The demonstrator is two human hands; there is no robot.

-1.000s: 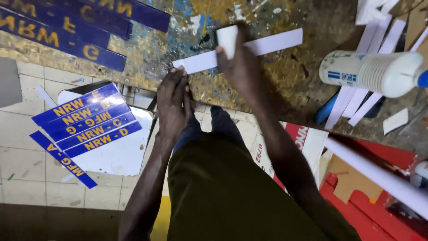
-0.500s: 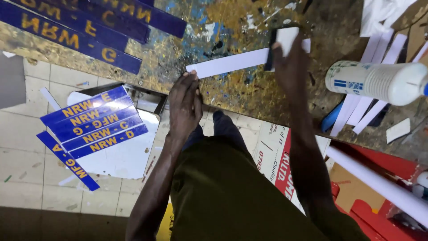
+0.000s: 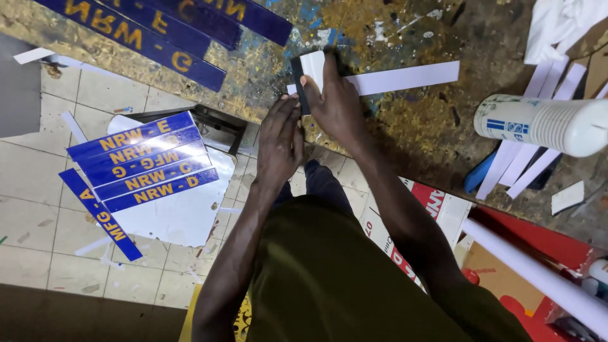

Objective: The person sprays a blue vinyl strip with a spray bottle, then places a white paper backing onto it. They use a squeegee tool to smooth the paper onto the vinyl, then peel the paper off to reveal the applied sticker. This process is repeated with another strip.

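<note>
A long white strip lies flat on the paint-stained workbench. My right hand presses a small white squeegee with a dark edge onto the strip's left end. My left hand rests at the bench's near edge just left of it, fingers together, touching the strip's end and the squeegee's dark edge.
Blue strips with yellow lettering lie at the bench's far left. More blue lettered strips sit on a white sheet on the tiled floor. A white tube and loose white strips lie at the right. A white pipe crosses below.
My right hand has slid the squeegee left along the strip, from its right end to its left end. My left hand has shifted up to the strip's end.
</note>
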